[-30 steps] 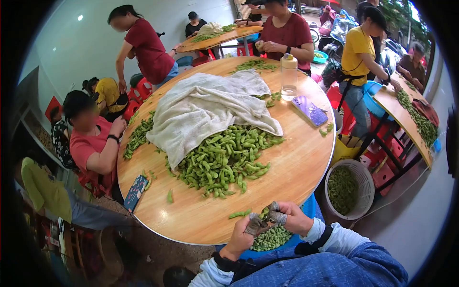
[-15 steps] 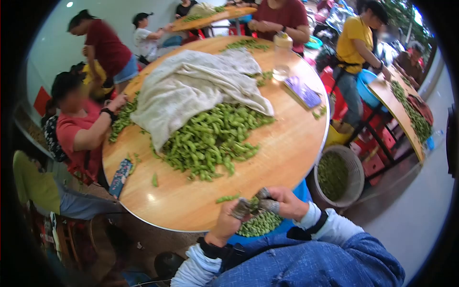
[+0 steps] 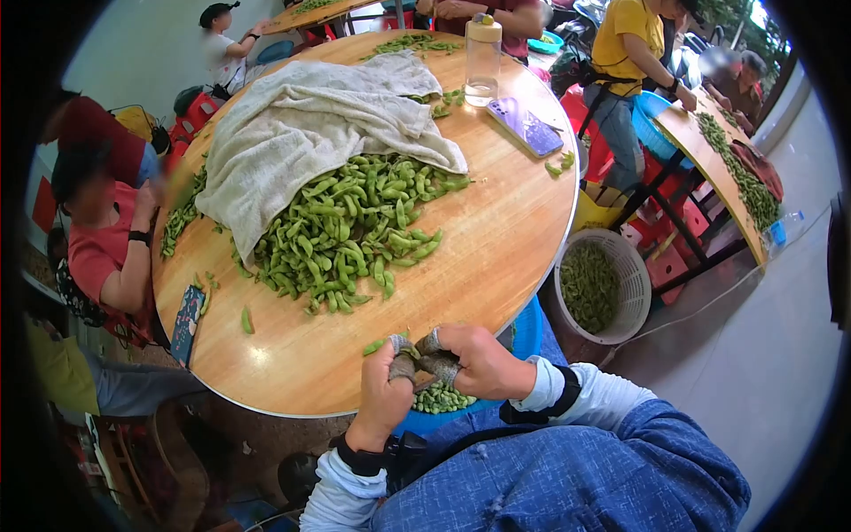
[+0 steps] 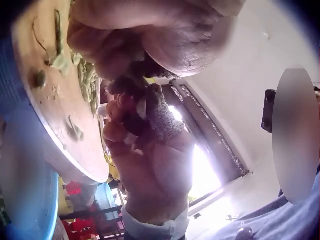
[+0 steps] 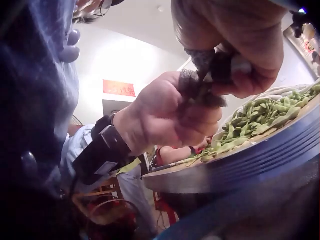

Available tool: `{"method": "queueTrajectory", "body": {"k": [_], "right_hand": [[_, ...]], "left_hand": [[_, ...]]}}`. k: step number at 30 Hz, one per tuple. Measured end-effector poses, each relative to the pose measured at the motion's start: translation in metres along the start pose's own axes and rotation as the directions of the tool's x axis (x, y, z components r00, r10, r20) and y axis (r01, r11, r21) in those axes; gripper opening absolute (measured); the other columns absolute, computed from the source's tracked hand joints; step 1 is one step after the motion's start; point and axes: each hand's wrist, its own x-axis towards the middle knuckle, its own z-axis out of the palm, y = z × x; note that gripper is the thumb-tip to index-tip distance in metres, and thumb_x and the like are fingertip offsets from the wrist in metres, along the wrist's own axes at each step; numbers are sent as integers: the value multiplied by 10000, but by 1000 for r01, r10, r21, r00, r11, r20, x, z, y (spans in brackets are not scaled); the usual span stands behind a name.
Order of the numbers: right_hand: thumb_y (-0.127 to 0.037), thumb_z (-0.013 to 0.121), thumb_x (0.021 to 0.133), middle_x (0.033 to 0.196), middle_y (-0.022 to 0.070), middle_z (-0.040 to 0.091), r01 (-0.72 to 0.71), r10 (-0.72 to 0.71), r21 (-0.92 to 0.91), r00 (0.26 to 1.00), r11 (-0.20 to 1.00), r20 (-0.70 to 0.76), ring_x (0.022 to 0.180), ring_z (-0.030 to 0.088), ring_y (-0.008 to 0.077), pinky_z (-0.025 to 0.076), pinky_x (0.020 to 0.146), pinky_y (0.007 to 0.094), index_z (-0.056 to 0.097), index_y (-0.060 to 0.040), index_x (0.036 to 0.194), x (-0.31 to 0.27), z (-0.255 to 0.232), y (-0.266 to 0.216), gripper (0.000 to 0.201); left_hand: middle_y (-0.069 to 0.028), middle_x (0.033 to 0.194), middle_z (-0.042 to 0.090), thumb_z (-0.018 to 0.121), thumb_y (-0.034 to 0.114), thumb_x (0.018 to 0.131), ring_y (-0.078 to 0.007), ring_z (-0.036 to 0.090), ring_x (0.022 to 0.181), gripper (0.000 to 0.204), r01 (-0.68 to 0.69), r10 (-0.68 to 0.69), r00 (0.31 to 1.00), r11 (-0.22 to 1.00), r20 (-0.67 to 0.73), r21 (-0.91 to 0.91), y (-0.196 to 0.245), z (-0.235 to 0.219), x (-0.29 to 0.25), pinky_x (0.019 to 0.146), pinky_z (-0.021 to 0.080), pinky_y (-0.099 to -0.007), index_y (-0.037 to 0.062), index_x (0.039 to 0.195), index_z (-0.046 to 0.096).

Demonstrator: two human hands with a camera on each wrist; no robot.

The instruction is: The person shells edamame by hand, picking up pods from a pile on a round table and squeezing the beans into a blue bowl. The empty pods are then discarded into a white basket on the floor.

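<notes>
My left hand (image 3: 383, 395) and right hand (image 3: 486, 362) meet at the near table edge, with grey wrappings on their thumbs and fingers. Between the fingertips they pinch a green edamame pod (image 3: 409, 348), mostly hidden by the wrapped fingers. In the left wrist view, the right hand (image 4: 157, 165) faces the camera with curled fingers. From the right wrist, the left hand (image 5: 160, 115) shows its fingers bent inward. Below them is a blue basin (image 3: 530, 330) holding shelled green beans (image 3: 441, 398). One loose pod (image 3: 373, 348) lies on the table beside the left thumb.
A pod heap (image 3: 346, 235) lies on the round wooden table (image 3: 479, 257), partly under a pale cloth (image 3: 310, 124). Farther right stand a bottle (image 3: 483, 62) and a purple phone (image 3: 525, 126). A white basket (image 3: 634, 266) of green pieces is on the floor. People sit and stand around.
The head view has tilted and shifted, so the table sits higher and farther left. Both hands stay together over the basin, their wrapped fingers shifting around the pod.
</notes>
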Motion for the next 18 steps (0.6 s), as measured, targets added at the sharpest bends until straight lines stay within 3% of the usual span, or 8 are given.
{"method": "queueTrajectory", "body": {"k": [1,4,7,10,13,16,18], "right_hand": [[-27,565,700,747,208,546,-8,8,22,1000,1000,-7,681,516,380,418,590,369,547,13,813,0,1,-1,122],[-68,567,769,735,164,555,-36,36,33,999,999,3,670,554,288,424,588,330,558,5,865,-1,2,6,121],[-96,570,791,763,124,584,-128,130,123,992,984,-5,688,564,203,435,605,302,562,3,889,-2,-1,10,140],[-129,576,805,799,87,603,-237,234,229,971,944,41,730,549,127,443,638,282,562,7,920,-1,-9,7,179],[-141,585,798,816,80,610,-292,279,296,956,910,88,750,542,108,445,660,278,566,11,926,1,-11,10,200],[-155,588,797,810,83,607,-267,248,149,959,952,138,755,545,112,445,675,273,570,12,926,3,-16,16,212],[-153,600,783,786,74,607,-248,231,156,966,956,120,744,547,110,446,662,268,580,15,890,2,-17,18,200]], "left_hand": [[-29,650,486,360,-28,708,-108,427,621,167,12,-13,1000,999,-18,-40,-3,-1,0,571,375,-232,-12,781,510],[-11,712,496,395,-9,769,-93,439,669,147,143,-141,990,963,25,-229,-7,-5,2,600,376,-210,3,862,509],[-7,795,509,424,28,836,-75,449,713,159,230,-230,972,899,46,-373,21,1,-1,630,377,-184,18,990,463],[-26,855,517,457,51,864,-76,480,762,216,166,-129,980,948,149,-272,10,-9,-2,670,403,-191,17,1069,397],[-42,895,520,494,28,843,-87,494,813,235,107,-77,974,985,212,-138,8,-6,-3,707,416,-218,13,1058,399],[-43,905,533,514,37,840,-96,500,842,247,10,5,962,999,274,-52,11,-5,-2,733,420,-236,5,1054,395],[-39,849,551,556,59,820,-87,515,770,265,36,-26,963,999,270,-33,2,-4,-1,668,421,-225,3,1043,423]]}}
